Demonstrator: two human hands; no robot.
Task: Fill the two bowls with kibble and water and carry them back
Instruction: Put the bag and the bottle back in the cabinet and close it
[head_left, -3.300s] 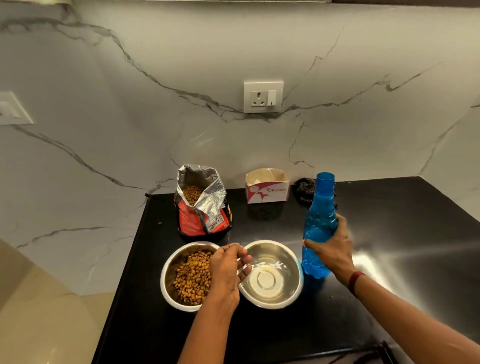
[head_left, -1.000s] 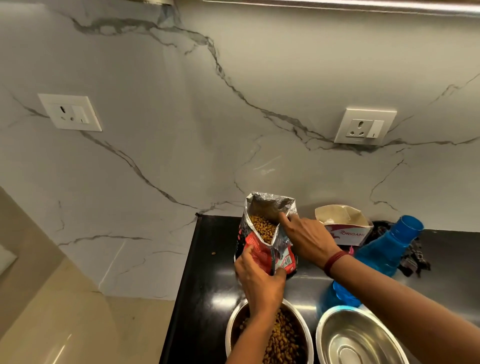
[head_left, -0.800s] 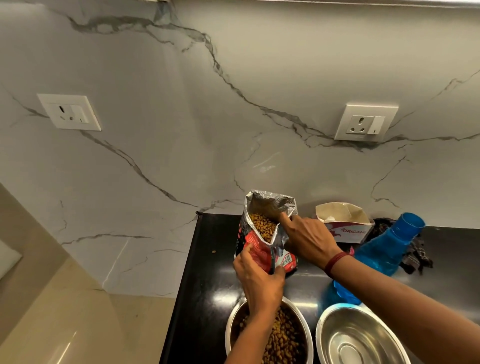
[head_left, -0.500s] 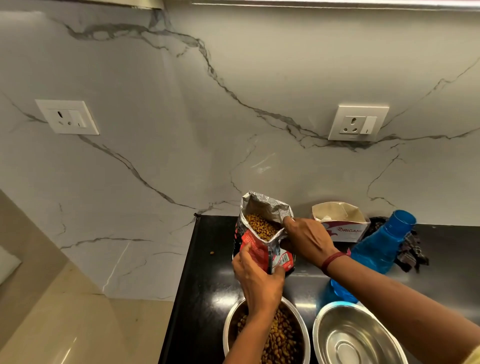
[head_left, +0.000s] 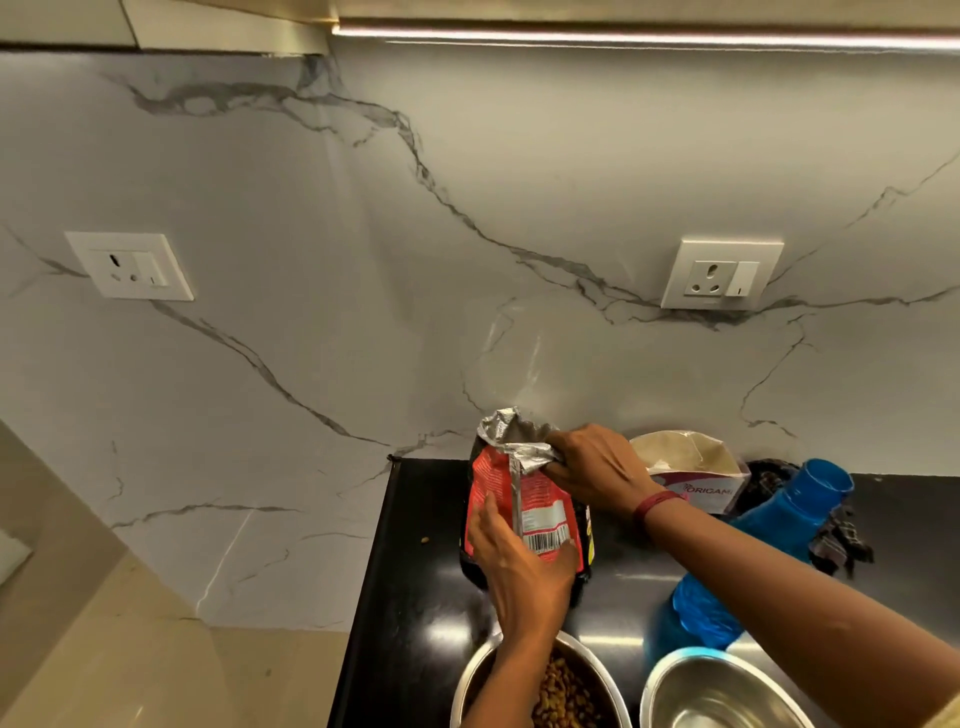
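Observation:
The red and silver kibble bag (head_left: 524, 499) stands upright near the back of the black counter (head_left: 415, 597). My right hand (head_left: 597, 467) pinches its foil top, which is folded over so the kibble inside is hidden. My left hand (head_left: 519, 566) grips the bag's lower front. Nearest me sit two steel bowls, cut off by the frame's bottom edge: the left bowl (head_left: 478, 680) holds kibble, and the right bowl (head_left: 722, 691) looks shiny inside with no kibble. A blue water bottle (head_left: 753, 566) stands behind the right bowl, partly hidden by my right forearm.
A small open cardboard box (head_left: 691, 467) and a dark cloth (head_left: 831, 535) lie at the back by the marble wall. The wall carries two sockets, one socket (head_left: 722, 275) above the counter. The counter's left edge drops to a beige floor (head_left: 104, 649). One loose kibble (head_left: 426, 540) lies left of the bag.
The bag's open mouth has been folded shut by my right hand, hiding the kibble. My left hand stays on the bag's front. Earlier, both hands left the bowls and bottle.

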